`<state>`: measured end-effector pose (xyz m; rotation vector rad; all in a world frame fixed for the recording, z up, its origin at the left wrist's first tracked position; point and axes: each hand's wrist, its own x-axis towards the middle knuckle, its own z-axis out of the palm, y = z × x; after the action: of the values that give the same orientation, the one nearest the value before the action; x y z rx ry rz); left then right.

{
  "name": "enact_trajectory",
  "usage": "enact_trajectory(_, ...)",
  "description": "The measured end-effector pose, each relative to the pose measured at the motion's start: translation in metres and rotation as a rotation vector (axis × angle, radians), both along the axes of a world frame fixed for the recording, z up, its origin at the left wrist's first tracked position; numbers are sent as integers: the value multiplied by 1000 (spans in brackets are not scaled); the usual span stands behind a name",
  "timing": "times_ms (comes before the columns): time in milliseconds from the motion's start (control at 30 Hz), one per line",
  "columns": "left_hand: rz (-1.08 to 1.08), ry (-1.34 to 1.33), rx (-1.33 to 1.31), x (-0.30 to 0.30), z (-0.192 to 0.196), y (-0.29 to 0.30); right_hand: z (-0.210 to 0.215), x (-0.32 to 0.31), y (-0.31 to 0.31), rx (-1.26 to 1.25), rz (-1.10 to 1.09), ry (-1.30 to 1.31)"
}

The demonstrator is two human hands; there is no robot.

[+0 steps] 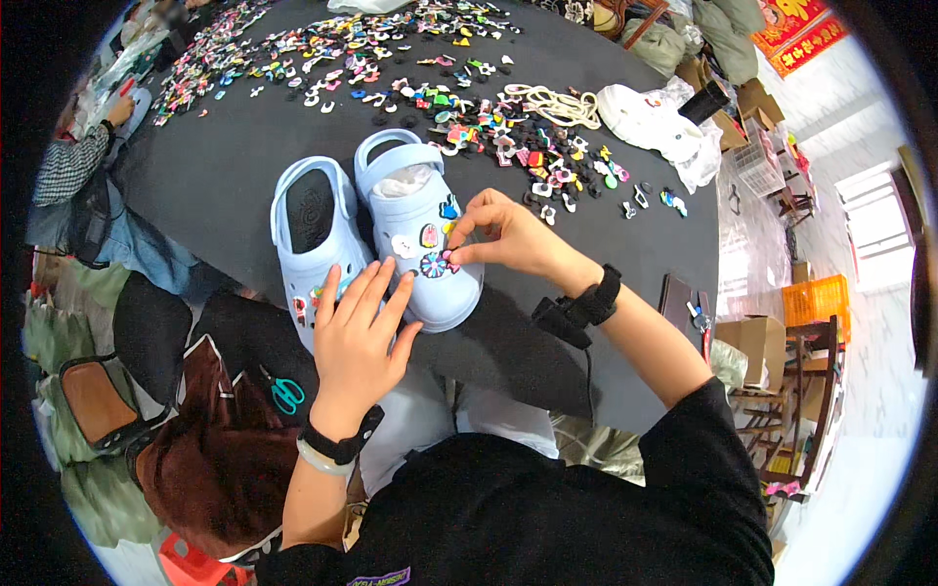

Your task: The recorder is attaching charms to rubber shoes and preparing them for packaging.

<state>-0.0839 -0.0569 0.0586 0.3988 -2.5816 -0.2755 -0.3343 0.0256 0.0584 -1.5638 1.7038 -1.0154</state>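
Two light blue clogs lie side by side on the dark table, toes toward me. My left hand rests on the front of the left clog, fingers stretched out, its fingertips reaching the right clog. A few charms show beside it on the left clog. On the right clog sit several charms, among them a blue flower, a white cloud and a blue paw. My right hand pinches a small pink shoe charm against that clog's upper, next to the flower.
Loose colourful charms are spread over the table's far side. Beyond them lie a cream cord and a white bag. A person's hand is at the far left. Teal scissors lie on brown fabric below the table's edge.
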Motion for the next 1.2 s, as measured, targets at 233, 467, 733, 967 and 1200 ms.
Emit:
enact_trajectory(233, -27, 42, 30, -2, -2, -4, -29, 27, 13, -69, -256, -352)
enact_trajectory(467, -21, 20, -12, -6, 0, 0, -61, 41, 12, -191, -443, -706)
enact_trajectory(733, -6, -7, -97, -4, -2, 0, -22, 40, 24, -296, -475, -289)
enact_trajectory(967, -31, -21, -72, -7, -1, 2, 6, 65, 50, -145, -161, 912)
enact_trajectory(1200, -21, -28, -64, -5, -2, 0, 1, 74, 52, -124, -189, 882)
